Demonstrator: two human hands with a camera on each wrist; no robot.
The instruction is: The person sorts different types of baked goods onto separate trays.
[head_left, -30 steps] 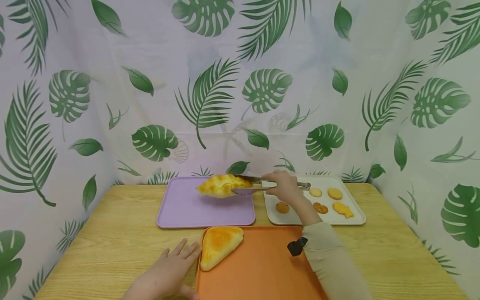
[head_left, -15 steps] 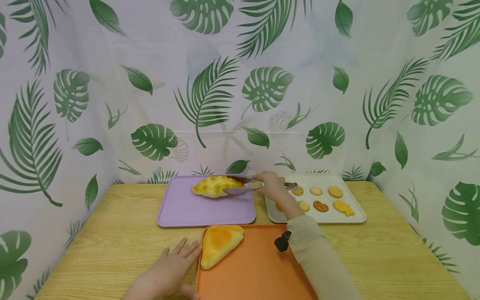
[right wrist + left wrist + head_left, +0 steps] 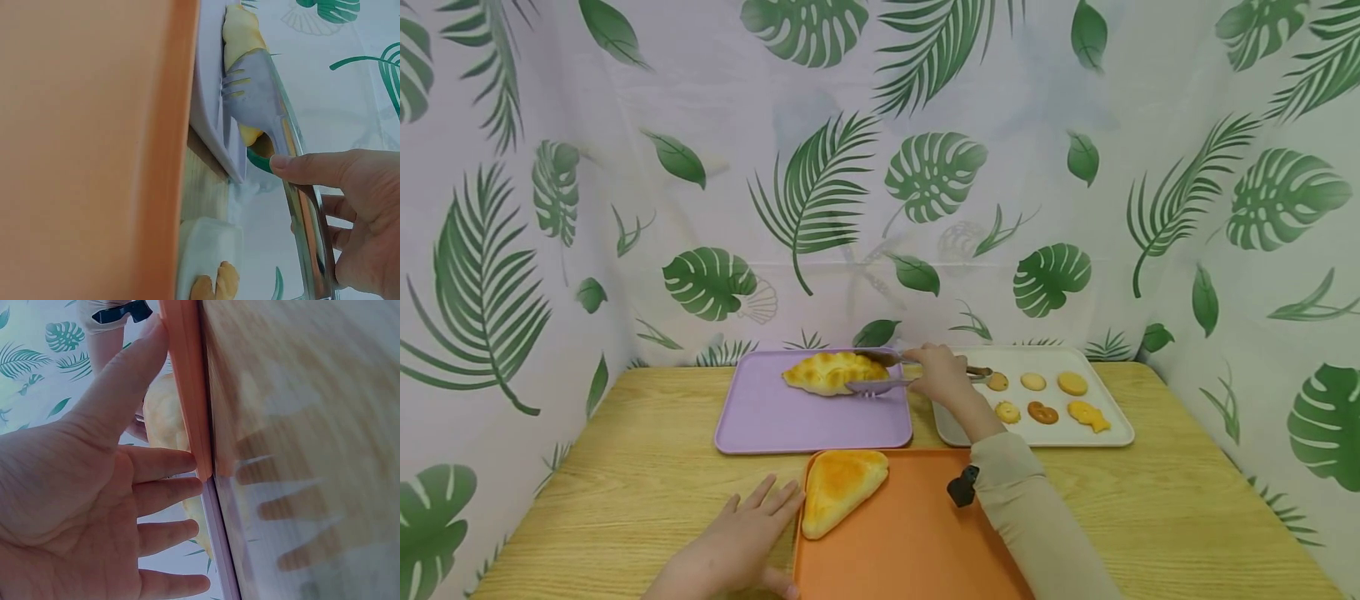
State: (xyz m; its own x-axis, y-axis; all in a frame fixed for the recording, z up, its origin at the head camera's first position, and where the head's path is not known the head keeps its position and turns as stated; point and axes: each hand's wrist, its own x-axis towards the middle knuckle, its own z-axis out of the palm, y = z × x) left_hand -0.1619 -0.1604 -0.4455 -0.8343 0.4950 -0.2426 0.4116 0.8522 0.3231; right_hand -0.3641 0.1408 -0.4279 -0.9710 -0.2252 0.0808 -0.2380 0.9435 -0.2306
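Observation:
A long golden bread with a ridged top lies on the purple tray. My right hand grips metal tongs, whose fork-like ends stand on either side of the bread's right end. In the right wrist view, the tongs' tined end overlaps the bread; whether it presses on it I cannot tell. My left hand has its fingers stretched out, with fingertips at the left rim of the orange tray. Inside that tray's far left corner sits a triangular bread.
At the back right is a white tray with several small cookies, among them a pretzel shape and a fish shape. All trays stand on a wooden table. A leaf-patterned cloth hangs behind and at both sides.
My right hand has moved left with the tongs, and the long bread has shifted left and down onto the purple tray. Over the last half second little moves. My left hand stays put.

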